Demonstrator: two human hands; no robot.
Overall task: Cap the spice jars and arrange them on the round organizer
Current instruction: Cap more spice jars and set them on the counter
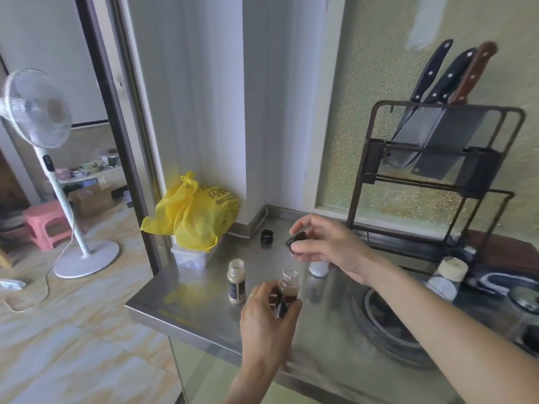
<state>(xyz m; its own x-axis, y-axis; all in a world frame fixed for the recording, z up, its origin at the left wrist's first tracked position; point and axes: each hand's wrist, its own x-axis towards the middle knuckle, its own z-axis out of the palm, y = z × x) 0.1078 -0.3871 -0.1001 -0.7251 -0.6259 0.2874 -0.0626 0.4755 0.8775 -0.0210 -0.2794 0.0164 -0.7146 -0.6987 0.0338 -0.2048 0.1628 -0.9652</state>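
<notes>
— What do our hands have?

— Our left hand (269, 319) is wrapped around an uncapped jar of dark spice (286, 293), lifted just over the steel counter (189, 298). Our right hand (326, 246) pinches a black cap (296, 239) between thumb and fingers, above and apart from that jar's mouth.

— And around them?

— A second open jar with pale powder (236, 281) stands just left of our left hand (its label is too blurred to read). Another black cap (267, 237) sits behind it, and a yellow bag (195, 217) lies in the corner.
</notes>
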